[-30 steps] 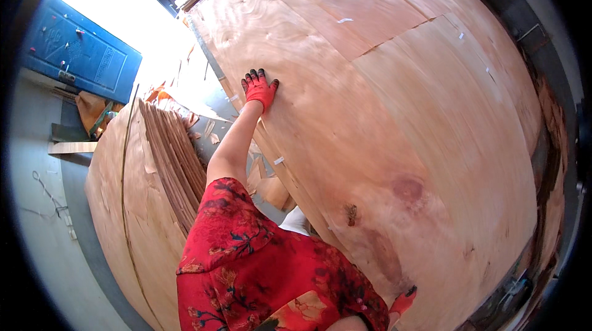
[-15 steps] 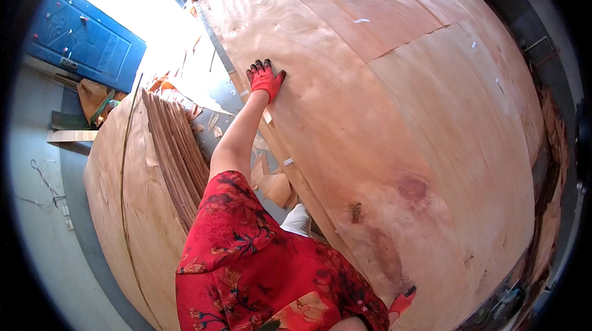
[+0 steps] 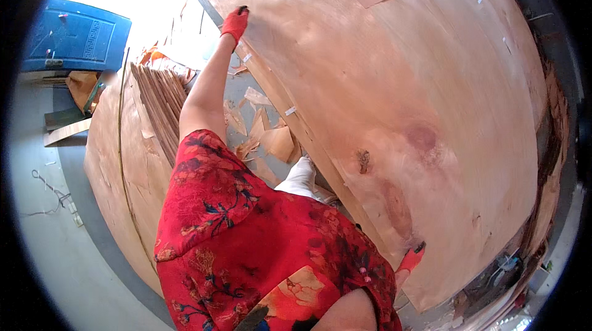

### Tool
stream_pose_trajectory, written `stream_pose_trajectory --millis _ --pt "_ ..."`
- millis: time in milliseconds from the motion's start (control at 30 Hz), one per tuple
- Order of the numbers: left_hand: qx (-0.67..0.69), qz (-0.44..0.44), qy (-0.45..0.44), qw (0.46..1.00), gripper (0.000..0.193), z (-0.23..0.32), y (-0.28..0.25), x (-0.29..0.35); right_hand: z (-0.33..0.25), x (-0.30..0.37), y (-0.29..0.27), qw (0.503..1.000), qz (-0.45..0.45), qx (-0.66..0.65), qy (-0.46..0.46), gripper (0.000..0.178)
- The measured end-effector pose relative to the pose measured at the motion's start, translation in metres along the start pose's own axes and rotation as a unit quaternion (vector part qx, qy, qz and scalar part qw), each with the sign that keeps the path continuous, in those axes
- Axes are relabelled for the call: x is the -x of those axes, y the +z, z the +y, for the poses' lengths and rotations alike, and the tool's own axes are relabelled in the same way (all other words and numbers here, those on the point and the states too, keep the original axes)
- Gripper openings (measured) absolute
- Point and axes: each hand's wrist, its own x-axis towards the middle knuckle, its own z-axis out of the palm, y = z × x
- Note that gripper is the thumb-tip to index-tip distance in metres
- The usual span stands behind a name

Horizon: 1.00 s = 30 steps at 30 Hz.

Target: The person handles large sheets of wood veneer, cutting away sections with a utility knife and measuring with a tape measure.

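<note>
A broad wood veneer sheet [image 3: 345, 96], with dark knots and a reddish stain, lies on top of a large stack. My left hand [image 3: 235, 22], in a red glove with black fingertips, is at the sheet's far left edge. Its fingers are bunched together against the wood, and what they may hold is hidden. Close to my body, my right hand [image 3: 409, 259] wears the same kind of glove and grips the veneer sheet at its near edge. Only part of this hand shows beside my red flowered sleeve.
A second veneer stack [image 3: 117, 177] stands to the left, a thin strip lying across it. Broken veneer scraps [image 3: 274, 140] litter the floor between the stacks. A blue door [image 3: 80, 35] is at the far left beside a bright opening. Rough veneer edges [image 3: 549, 164] line the right side.
My left hand has gone from lying flat with spread fingers to bunched fingers. The view has shifted, and more of my right hand and the sheet's near edge now shows.
</note>
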Motion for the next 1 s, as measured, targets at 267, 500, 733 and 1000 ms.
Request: stream_pose_trajectory --millis 267,500,733,1000 --pt "-0.229 0.005 0.249 0.941 0.055 0.002 0.028 0.096 0.022 -0.008 -0.005 0.996 0.004 0.083 -0.032 0.062" --pt "-0.161 0.079 0.217 0.960 0.057 0.016 0.037 0.114 0.027 0.000 -0.005 0.998 0.013 0.062 0.000 0.065" --pt "0.455 -0.099 -0.172 0.868 0.023 -0.004 0.038 0.204 0.012 -0.005 0.001 0.997 0.007 0.072 -0.028 0.065" --pt "0.639 -0.313 -0.360 0.603 0.019 0.031 0.051 0.237 0.017 -0.003 0.000 0.992 0.014 0.117 -0.052 0.058"
